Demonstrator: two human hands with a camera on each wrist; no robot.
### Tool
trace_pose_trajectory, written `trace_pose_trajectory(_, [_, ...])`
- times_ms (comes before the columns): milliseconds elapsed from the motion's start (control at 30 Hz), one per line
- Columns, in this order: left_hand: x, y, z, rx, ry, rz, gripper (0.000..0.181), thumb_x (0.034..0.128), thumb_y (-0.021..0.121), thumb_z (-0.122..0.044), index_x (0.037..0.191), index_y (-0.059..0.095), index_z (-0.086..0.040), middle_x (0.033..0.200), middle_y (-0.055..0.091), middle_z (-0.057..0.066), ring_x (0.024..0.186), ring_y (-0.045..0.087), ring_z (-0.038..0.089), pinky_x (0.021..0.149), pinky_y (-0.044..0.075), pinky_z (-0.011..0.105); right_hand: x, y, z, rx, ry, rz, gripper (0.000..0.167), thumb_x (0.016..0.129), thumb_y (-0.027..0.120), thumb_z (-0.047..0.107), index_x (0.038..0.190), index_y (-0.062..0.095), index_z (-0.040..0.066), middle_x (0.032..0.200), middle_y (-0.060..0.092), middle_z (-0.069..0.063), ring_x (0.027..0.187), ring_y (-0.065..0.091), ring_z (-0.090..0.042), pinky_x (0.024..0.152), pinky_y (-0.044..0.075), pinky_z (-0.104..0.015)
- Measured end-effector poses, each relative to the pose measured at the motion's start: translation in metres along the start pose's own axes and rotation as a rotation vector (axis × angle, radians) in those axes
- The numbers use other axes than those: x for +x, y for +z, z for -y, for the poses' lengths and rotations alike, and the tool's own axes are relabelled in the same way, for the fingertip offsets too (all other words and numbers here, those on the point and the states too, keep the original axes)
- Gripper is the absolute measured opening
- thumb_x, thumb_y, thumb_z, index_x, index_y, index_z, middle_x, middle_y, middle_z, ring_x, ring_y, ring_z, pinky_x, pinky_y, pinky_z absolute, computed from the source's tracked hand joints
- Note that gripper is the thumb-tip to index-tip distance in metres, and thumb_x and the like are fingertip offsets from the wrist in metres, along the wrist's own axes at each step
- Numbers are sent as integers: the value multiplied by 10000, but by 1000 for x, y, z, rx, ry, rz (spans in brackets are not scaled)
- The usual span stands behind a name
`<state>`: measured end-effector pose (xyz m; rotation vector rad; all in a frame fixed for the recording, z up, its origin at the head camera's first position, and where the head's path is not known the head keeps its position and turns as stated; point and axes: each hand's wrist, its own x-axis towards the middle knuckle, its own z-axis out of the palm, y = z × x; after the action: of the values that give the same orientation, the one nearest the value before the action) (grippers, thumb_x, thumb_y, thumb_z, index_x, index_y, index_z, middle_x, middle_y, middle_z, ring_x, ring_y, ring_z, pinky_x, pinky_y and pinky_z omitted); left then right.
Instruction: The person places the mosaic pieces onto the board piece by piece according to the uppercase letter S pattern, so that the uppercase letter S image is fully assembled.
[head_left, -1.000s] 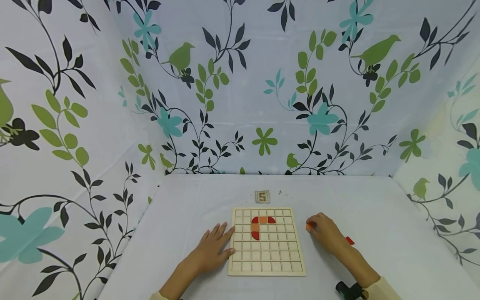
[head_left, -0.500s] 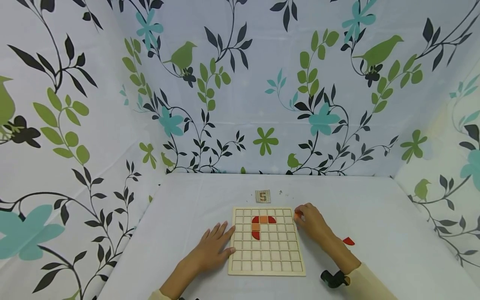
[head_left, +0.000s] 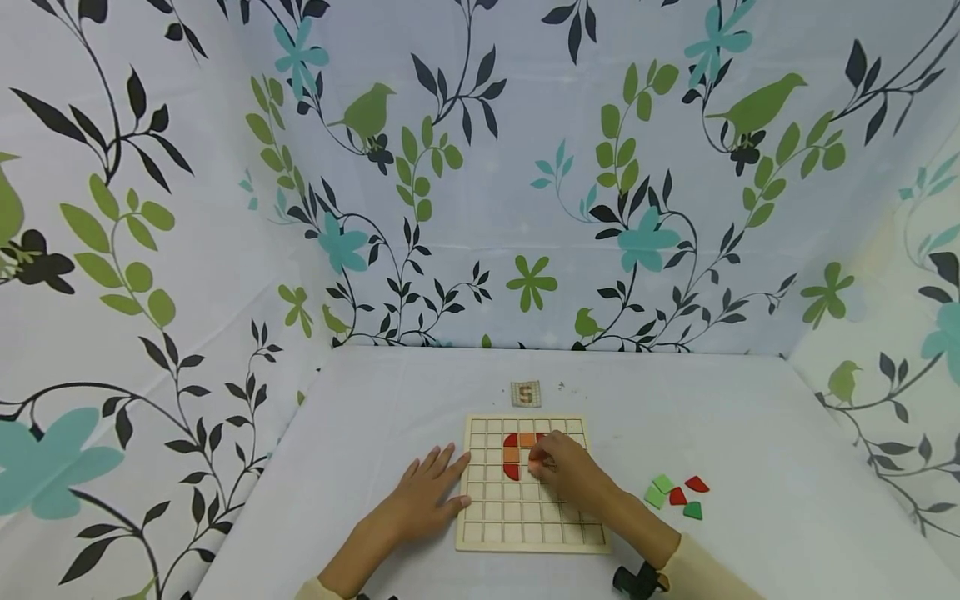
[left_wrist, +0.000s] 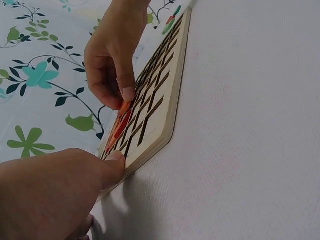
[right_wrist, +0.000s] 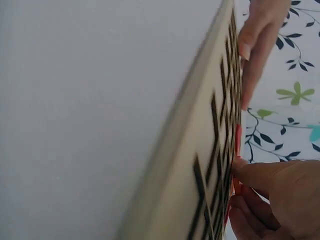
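Note:
A wooden grid board (head_left: 532,537) lies on the white table. In its upper middle cells sit orange square tiles (head_left: 512,455) and red rounded tiles (head_left: 512,472); one red tile is partly covered by my right hand. Over those cells, my right hand (head_left: 573,477) pinches a small orange tile (left_wrist: 125,106) between thumb and fingers, low against the board. The tile is mostly hidden by the fingers in the head view. My left hand (head_left: 422,502) rests flat with fingers spread, its fingertips touching the board's left edge.
Right of the board lie loose tiles: light green ones (head_left: 655,497), red ones (head_left: 697,483) and a dark green one (head_left: 693,511). A small card (head_left: 525,393) marked like a 5 or S lies behind the board. Patterned cloth (head_left: 480,208) surrounds the table.
My right hand has moved left from beside the board to over its middle cells, carrying the orange tile. Loose tiles once behind the right arm now show. The left hand stays put.

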<state>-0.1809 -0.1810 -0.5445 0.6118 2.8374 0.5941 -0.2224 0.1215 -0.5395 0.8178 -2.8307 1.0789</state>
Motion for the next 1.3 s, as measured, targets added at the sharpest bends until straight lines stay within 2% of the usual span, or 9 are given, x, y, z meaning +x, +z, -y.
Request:
trace_pose_trajectory(167, [2,1,2,-4,-5,-2,704,1081,523,-528,1672,331,-198,1746,226,163,1614,178,435,1262,147,699,-1,8,1,-15,-54,8,64,989,756,163,1037,728,131,1010,662,61,965,627,-109,875,580,-316])
trace_pose_trajectory(367, [3,4,4,0,-10,0,717,1078,506,-559,1677,319,-211,1750,215,156,1618,169,425,1265,148,693,-3,6,3,-47,-75,9,67,973,778,158,1035,778,134,1028,723,65,1004,651,-146,913,574,-378])
trace_pose_trajectory(633, [1,2,2,-6,-2,-8,716,1077,528,-539,1669,337,-185,1743,231,173,1611,186,440,1257,162,702,-6,6,1,-72,-105,5,95,979,772,140,1073,778,127,1074,737,45,1044,651,-170,945,577,-388])
trace_pose_trajectory(867, [-1,2,-1,-15,-8,-10,706,1079,530,-525,1667,343,-181,1740,233,179,1609,187,443,1258,160,702,-11,7,0,-162,-154,-28,108,977,776,131,1085,778,133,1100,721,32,1064,654,-170,954,580,-406])
trace_pose_trajectory(933, [-1,2,-1,-12,-11,-10,706,1080,524,-529,1669,339,-186,1742,229,174,1611,184,439,1259,159,699,-13,4,-1,-174,-127,-30,123,981,771,137,1104,775,134,1116,699,29,1080,651,-170,966,579,-414])
trace_pose_trajectory(1067, [0,2,-1,-4,-12,-7,705,1081,522,-529,1668,339,-184,1743,231,171,1612,185,436,1259,161,699,-21,-11,-5,-153,-2,-43,148,975,774,132,1122,766,127,1123,678,41,1112,651,-179,982,581,-424])
trace_pose_trajectory(1200, [1,2,0,-8,-10,2,706,1081,528,-521,1667,342,-173,1742,231,173,1611,183,441,1255,163,706,-35,-35,-15,-157,114,-88,194,960,796,146,1150,762,125,1121,680,44,1099,663,-194,966,586,-434])
trace_pose_trajectory(1300, [2,2,0,-4,-8,4,705,1084,523,-520,1670,334,-177,1745,225,171,1613,177,440,1257,158,704,-48,-56,-28,-185,158,-109,241,956,797,132,1190,744,110,1148,678,11,1093,668,-229,950,584,-455])
